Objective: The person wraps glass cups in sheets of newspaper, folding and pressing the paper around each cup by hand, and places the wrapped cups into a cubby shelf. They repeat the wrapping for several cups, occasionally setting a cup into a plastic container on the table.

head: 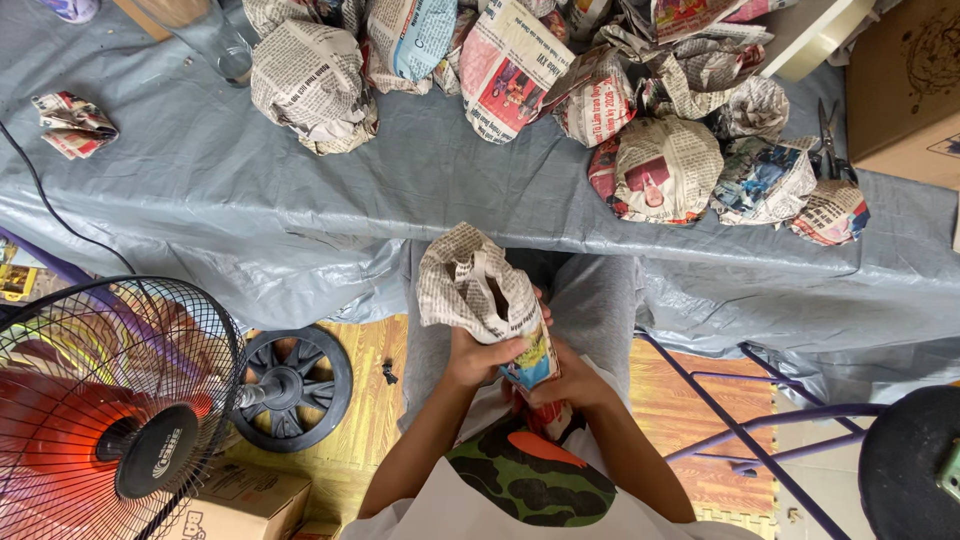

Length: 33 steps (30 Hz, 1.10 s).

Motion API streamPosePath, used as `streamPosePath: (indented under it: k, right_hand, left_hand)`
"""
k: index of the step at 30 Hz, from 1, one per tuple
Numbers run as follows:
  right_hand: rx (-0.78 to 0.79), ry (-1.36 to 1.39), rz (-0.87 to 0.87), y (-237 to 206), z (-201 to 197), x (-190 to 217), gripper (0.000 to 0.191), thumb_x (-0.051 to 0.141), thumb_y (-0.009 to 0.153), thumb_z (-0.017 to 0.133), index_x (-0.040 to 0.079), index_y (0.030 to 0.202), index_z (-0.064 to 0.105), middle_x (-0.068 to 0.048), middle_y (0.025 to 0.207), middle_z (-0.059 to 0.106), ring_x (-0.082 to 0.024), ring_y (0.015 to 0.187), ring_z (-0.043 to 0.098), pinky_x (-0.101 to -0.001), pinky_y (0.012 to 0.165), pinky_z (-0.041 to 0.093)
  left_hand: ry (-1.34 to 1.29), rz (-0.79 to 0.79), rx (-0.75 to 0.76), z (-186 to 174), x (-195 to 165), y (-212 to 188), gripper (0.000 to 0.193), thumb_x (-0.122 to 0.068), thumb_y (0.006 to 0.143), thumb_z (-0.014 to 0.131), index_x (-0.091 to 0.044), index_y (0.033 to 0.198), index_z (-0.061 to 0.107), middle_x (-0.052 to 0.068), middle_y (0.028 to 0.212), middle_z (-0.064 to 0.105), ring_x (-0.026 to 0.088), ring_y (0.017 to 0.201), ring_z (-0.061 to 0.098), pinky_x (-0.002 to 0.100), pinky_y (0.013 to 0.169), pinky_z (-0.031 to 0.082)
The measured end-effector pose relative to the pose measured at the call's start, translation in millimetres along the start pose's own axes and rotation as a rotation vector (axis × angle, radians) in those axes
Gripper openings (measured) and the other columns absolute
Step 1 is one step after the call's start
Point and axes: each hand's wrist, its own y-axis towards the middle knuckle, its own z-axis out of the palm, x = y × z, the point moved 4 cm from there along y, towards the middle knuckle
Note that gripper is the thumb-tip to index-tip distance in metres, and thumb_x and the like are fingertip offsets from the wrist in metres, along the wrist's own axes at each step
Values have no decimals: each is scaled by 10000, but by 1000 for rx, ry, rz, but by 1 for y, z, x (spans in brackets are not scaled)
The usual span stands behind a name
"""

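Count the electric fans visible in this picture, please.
1. The electric fan, with a wire cage and red blades, stands on the floor at lower left, beside the table. Others may be hidden outside the frame.

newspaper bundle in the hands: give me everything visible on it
The newspaper bundle is crumpled newsprint, mostly black-on-white text with a colourful patch at its lower end. It is loosely wrapped with an opening on top showing a dark gap. The left hand grips its lower left side, the right hand its bottom, over the lap.
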Motion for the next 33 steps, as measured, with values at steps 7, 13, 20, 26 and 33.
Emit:
streamPosePath:
  k: [7, 13, 20, 26, 33]
  right_hand:
    - [-176, -291, -112, -17, 33, 15, 736, 8, 706, 888, 25, 1346, 525, -68, 1112, 691, -158, 1008, 682, -324, 870, 584]
    - [-156, -104, -144, -25, 39, 16, 651, 48, 750, 850, -5, 1321, 541, -97, 1055, 712, -176, 955, 705, -330, 826, 600]
    - [-57, -29, -80, -38, 48, 16, 618, 36, 735, 881, -31, 1266, 572, -120, 1010, 712, -201, 913, 711, -343, 811, 593]
    - [5, 42, -52, -42, 47, 14, 699, 13, 699, 880, -51, 1315, 556, -161, 1042, 724, -237, 933, 727, -382, 862, 607]
    - [5, 211, -14, -43, 46, 7, 843, 83, 597, 894, -20, 1344, 518, -186, 1024, 729, -247, 871, 724, -373, 755, 601]
  left_hand:
    - [154, -26, 18, -23, 5, -6, 781, 20, 797, 829, 60, 1459, 417, 205, 1379, 602, 323, 1267, 627, 493, 1093, 533]
    - [706, 570, -98, -9, -27, -9, 812, -163, 804, 884, -5, 1460, 432, 154, 1403, 573, 257, 1294, 605, 464, 1112, 515]
    - [979, 747, 152, 29, -60, -1, 247, -233, 820, 762, -23, 928, 691, 127, 899, 742, 258, 907, 738, 485, 1063, 456]
    - [937, 542, 366, 29, -63, 9, 356, -216, 894, 709, -60, 617, 549, 63, 574, 528, 226, 535, 498, 415, 845, 459]
    - [847, 433, 455, 12, -57, 10, 460, -245, 1081, 550, -35, 674, 522, 66, 596, 497, 239, 571, 470, 463, 897, 490]
